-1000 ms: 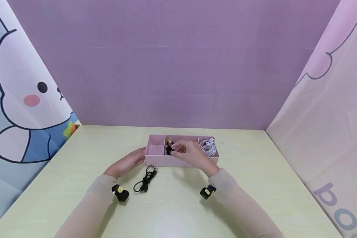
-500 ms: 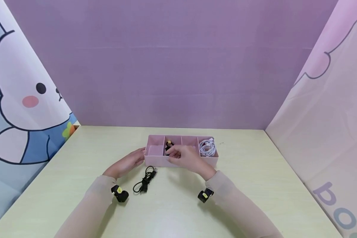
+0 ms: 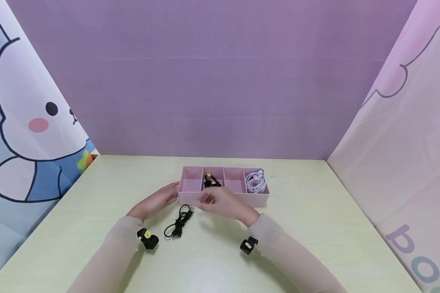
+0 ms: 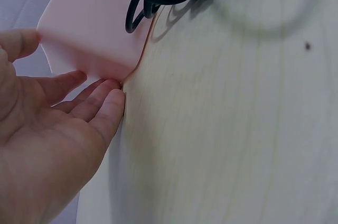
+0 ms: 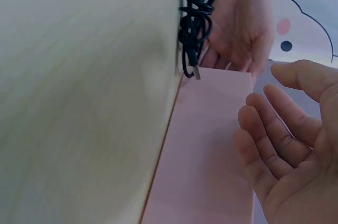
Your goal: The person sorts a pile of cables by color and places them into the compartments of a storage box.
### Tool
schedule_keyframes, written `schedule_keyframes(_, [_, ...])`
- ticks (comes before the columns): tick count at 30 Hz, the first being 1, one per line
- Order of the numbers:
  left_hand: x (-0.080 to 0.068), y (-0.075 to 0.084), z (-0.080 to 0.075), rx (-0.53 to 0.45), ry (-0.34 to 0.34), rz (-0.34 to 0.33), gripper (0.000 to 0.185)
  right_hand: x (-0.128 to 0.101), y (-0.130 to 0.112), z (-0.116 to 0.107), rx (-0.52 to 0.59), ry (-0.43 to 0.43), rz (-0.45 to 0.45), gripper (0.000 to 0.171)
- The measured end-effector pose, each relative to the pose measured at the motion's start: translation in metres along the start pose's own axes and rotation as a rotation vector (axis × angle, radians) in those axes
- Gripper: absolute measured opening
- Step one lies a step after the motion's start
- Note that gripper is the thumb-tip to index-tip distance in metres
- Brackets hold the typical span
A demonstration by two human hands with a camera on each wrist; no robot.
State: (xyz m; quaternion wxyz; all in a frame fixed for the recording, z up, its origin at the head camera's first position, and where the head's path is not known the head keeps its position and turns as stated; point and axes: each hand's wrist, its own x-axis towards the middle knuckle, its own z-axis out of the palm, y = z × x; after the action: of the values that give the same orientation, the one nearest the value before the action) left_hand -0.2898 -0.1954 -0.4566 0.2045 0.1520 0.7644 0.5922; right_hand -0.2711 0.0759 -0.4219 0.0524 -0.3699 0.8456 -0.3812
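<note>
While the pale table [image 3: 315,211] is carrying everything, the pink divided tray [image 3: 256,198] is sitting at its centre. A white coiled cable [image 3: 256,182] is lying in the tray's rightmost compartment, and a black bundle with yellow tags [image 3: 210,180] is lying in the second from the left. The left hand [image 3: 157,201] is resting flat with relaxed fingers touching the tray's left end. The right hand [image 3: 221,201] is hanging open, fingers loosely spread and holding nothing, just in front of the tray's near wall. A black coiled cable [image 3: 179,221] is lying on the table between both hands, near the right hand's fingertips.
</note>
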Motion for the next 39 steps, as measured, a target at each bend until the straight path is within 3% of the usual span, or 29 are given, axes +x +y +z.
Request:
schedule_keyframes(20, [0.001, -0.002, -0.001, -0.005, -0.018, 0.021, 0.059, 0.010, -0.002, 0.023, -0.065, -0.102, -0.086, 0.025])
schedule_keyframes(34, [0.000, -0.001, -0.001, -0.002, -0.032, 0.040, 0.058, 0.018, -0.006, 0.035, -0.115, -0.124, -0.082, 0.030])
schedule_keyframes(39, [0.000, -0.001, -0.002, -0.006, -0.029, 0.036, 0.058, 0.023, -0.003, 0.042, -0.181, -0.145, -0.095, 0.030])
